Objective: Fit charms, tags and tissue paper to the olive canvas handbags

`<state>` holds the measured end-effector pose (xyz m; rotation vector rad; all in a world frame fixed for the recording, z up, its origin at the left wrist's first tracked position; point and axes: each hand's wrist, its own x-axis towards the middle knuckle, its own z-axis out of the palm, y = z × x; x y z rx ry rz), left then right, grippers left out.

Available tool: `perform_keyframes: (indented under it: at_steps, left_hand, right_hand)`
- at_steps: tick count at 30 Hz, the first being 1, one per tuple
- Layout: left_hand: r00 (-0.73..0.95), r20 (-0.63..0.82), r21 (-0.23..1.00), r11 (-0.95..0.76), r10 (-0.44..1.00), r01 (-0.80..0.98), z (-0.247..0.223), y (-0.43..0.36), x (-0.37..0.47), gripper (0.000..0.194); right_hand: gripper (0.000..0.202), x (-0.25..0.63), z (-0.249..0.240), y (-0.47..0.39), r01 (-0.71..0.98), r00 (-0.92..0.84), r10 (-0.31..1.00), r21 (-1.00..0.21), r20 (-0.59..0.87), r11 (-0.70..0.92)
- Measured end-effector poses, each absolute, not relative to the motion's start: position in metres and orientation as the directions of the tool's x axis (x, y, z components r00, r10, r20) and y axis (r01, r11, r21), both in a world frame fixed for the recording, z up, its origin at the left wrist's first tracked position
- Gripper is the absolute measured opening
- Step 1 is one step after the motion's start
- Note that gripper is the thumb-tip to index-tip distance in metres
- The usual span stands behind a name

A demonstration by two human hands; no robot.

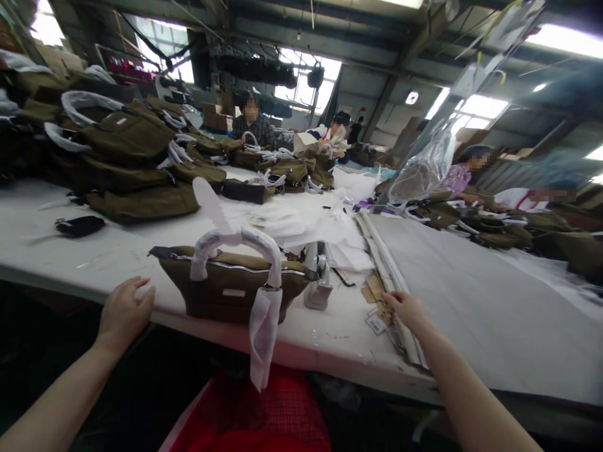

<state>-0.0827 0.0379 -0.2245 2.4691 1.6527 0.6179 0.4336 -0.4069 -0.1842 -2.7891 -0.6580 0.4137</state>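
An olive handbag (211, 295) stands upright at the table's front edge, its wrapped handles raised and a white wrapped strip hanging from its right side. Left of the bag, my left hand (125, 314) rests near the edge, fingers apart, holding nothing. My right hand (407, 309) has its fingertips together at the brown and white paper tags (377, 320), beside a long bundle of folded material. A small metallic tool (320, 276) stands just right of the bag.
Olive bags (136, 150) are piled at the back left, with more at the right. A small black pouch (80, 226) lies at left. White sheets (325, 226) cover the table's middle. A slanted pole (414, 150) rises at right. Several people are behind the tables.
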Motion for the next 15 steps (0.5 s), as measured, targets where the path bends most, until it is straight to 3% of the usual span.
perform_keyframes:
  at_steps: [5,10,13,15]
  left_hand:
    - [0.289,0.306,0.413,-0.399,0.907,0.818,-0.213,-0.007,-0.091,0.036]
    - [0.322,0.245,0.482,-0.403,0.914,0.778,-0.204,-0.035,-0.087,0.036]
    - [0.329,0.217,0.513,-0.394,0.919,0.763,-0.198,-0.044,-0.089,0.038]
    - [0.326,0.2,0.528,-0.381,0.924,0.759,-0.195,-0.049,-0.095,0.037]
  right_hand:
    - [0.042,0.435,-0.18,-0.4,0.35,0.862,0.47,-0.448,-0.191,-0.823]
    - [0.039,0.414,-0.188,-0.368,0.391,0.809,0.548,-0.501,-0.213,-0.772]
    - [0.038,0.416,-0.187,-0.357,0.435,0.796,0.565,-0.445,-0.215,-0.783]
    - [0.041,0.424,-0.184,-0.359,0.433,0.837,0.511,-0.333,-0.196,-0.838]
